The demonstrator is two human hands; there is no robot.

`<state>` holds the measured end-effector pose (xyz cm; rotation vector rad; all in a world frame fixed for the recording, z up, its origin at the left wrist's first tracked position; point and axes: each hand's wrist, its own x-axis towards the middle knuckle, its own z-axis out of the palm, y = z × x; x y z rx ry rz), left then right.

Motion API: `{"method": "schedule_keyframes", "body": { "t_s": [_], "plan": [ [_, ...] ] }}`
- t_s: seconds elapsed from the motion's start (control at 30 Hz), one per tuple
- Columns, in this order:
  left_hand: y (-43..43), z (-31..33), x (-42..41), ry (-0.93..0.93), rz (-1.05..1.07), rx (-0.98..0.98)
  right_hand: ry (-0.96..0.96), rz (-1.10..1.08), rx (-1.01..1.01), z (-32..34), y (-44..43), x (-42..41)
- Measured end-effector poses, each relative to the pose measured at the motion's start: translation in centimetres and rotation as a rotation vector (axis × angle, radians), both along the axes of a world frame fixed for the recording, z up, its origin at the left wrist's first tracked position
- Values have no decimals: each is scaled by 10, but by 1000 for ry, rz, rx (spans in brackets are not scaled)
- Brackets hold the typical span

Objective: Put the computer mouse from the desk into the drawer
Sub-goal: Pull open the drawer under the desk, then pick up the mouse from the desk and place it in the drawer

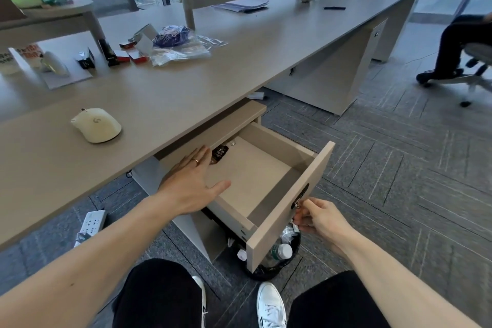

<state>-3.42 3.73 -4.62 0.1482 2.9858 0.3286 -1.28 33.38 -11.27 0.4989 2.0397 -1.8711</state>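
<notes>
A cream-white computer mouse (pixel 96 125) lies on the beige desk (pixel 165 93), near its front edge at the left. Under the desk the drawer (pixel 290 210) stands pulled out, its floor bare except for a small dark packet (pixel 219 153) at the back. My left hand (pixel 190 181) hovers flat over the drawer's left wall, fingers spread, holding nothing. My right hand (pixel 319 217) pinches the handle on the drawer's front panel. The mouse is well to the left of and above my left hand.
Small boxes, plastic bags and a blue bundle (pixel 173 34) clutter the desk farther back. A bin (pixel 277 253) with a bottle sits below the drawer front. A power strip (pixel 91 222) lies on the carpet. A seated person's legs (pixel 452 45) are at the far right.
</notes>
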Motion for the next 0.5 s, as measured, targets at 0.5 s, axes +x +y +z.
{"method": "schedule_keyframes", "body": {
  "t_s": [0.5],
  "plan": [
    [-9, 0, -9, -65, -8, 110, 18, 52, 240, 9, 10, 5]
  ]
}}
